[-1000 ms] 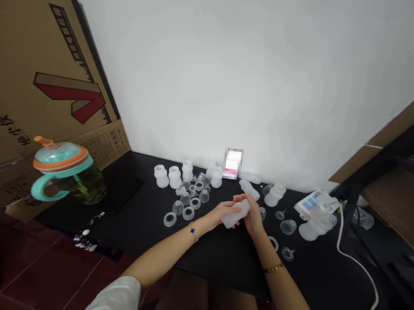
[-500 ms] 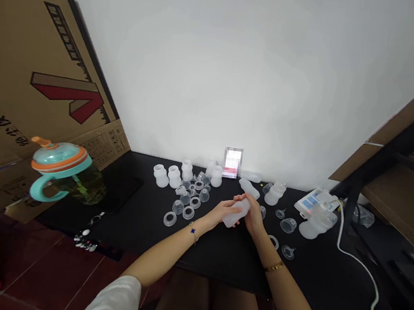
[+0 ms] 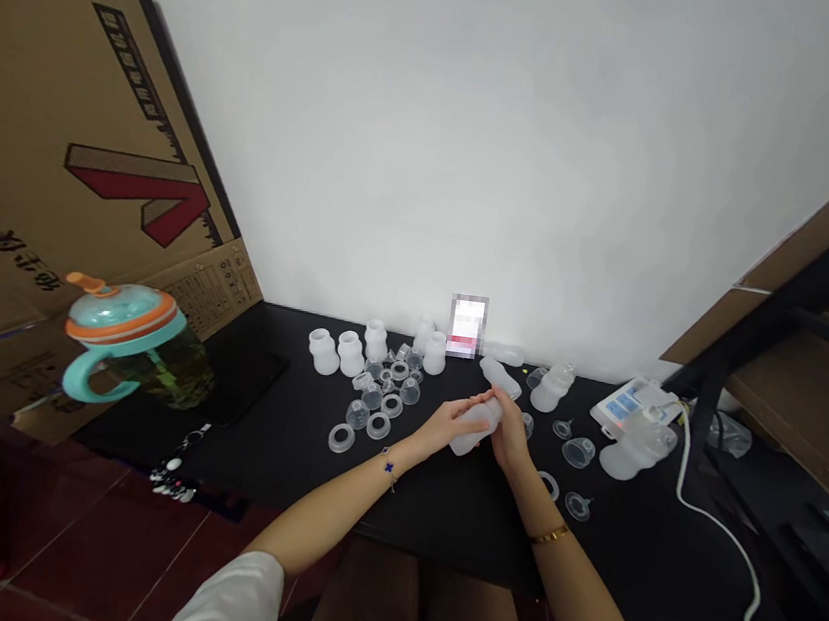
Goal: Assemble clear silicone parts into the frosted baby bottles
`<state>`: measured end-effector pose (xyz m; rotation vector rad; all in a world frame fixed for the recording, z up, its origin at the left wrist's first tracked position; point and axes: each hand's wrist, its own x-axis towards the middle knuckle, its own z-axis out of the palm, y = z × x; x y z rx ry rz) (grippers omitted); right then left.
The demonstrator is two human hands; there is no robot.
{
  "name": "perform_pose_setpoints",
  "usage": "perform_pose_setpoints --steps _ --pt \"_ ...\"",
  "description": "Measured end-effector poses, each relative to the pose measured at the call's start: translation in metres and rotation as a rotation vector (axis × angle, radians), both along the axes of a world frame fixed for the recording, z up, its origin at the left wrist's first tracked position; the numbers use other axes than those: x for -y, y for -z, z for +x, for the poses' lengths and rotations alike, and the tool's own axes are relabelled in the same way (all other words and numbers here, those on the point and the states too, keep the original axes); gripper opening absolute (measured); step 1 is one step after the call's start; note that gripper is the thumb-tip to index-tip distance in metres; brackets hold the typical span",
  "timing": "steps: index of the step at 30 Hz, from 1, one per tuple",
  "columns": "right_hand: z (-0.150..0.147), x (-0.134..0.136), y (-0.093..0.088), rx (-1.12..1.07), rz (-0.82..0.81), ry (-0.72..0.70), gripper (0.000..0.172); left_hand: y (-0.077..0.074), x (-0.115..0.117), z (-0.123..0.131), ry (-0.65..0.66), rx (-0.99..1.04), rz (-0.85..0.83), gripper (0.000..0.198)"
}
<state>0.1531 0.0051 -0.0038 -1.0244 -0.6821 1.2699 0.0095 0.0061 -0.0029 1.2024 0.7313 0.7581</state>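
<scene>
Frosted bottle (image 3: 464,442) hovering, tilted, over black table (image 3: 449,521)! Left hand (image 3: 444,425) gripping its body, fingers curling round; right hand (image 3: 510,439) gripping its other end, fingers bending. Clear rings (image 3: 340,449) and domes (image 3: 357,414) lying to left, open white bottles (image 3: 323,356) standing behind; nipple-topped bottle (image 3: 547,396) standing to right; lidded mug (image 3: 176,372) standing far left.

held bottle (image 3: 469,438): matt translucent plastic | dome cup (image 3: 578,454): glossy plastic | carton (image 3: 25,91): matt cardboard | gold bracelet (image 3: 550,536): shiny metal
</scene>
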Motion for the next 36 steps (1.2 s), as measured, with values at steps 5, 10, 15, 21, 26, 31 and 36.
perform_pose_setpoints --steps 5,10,15,21,26,31,36 --pt "0.0018 -0.0036 0.0067 0.011 0.003 0.024 0.033 0.004 -0.0009 0.0022 -0.024 0.011 0.104 0.061" --pt "0.0029 -0.0046 0.0094 0.013 0.009 0.041 0.032 0.0072 -0.0016 0.003 -0.058 -0.011 0.207 0.061" --pt "0.0026 -0.0026 0.0069 0.055 0.026 0.024 0.034 0.0094 -0.0021 0.0027 -0.065 -0.038 0.252 0.061" --pt "0.0008 -0.0033 0.0052 0.02 0.009 0.029 0.034 0.0105 -0.0024 0.0025 -0.089 -0.096 0.338 0.058" --pt "0.0006 -0.0019 0.004 0.003 0.016 0.001 0.034 0.0097 -0.0013 0.0021 -0.108 -0.155 0.365 0.056" --pt "0.0013 -0.0026 0.006 0.006 0.008 0.001 0.036 0.0103 -0.001 0.0025 -0.124 -0.156 0.378 0.052" --pt "0.0014 -0.0021 0.0065 0.038 0.06 -0.011 0.039 0.0057 -0.0007 0.0033 -0.118 -0.048 0.244 0.049"
